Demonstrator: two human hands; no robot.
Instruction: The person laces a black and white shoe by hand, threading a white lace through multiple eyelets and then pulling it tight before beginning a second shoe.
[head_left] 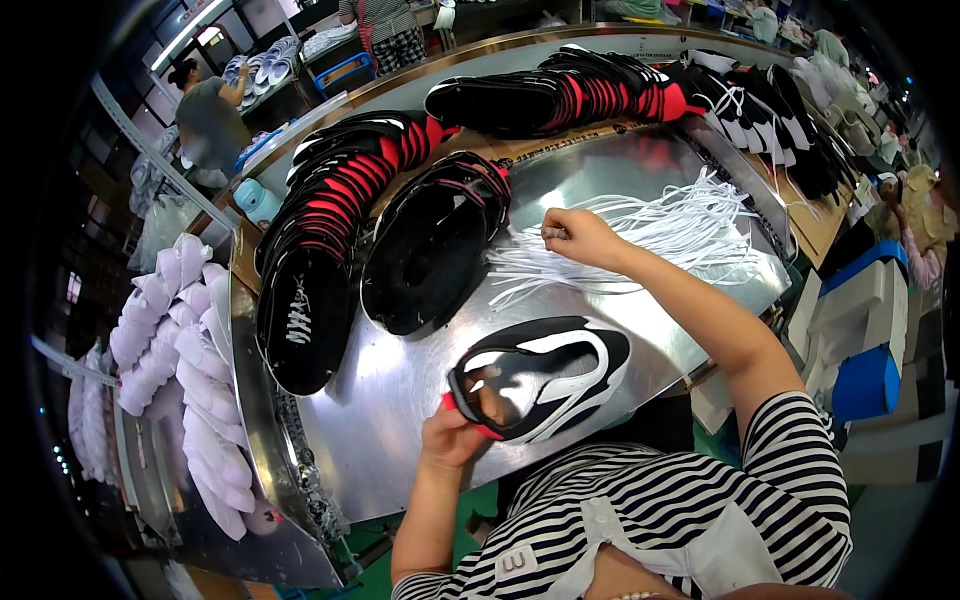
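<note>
My left hand (450,436) grips the red-trimmed heel of a black and white shoe upper (560,420) at the near edge of the metal table. The upper's opening faces up, showing a pale inside. My right hand (583,238) is curled closed above the left part of a spread bundle of white shoelaces (660,225). Whatever its fingers pinch, if anything, is too small to make out. A small stack of black uppers (435,250) lies to the left of the laces.
Long rows of nested black and red uppers (330,215) curve along the table's left and far sides. Black uppers with white laces (765,125) lie at the far right. White shoe parts (205,400) hang beyond the metal table's (370,450) left edge. Other people work in the background.
</note>
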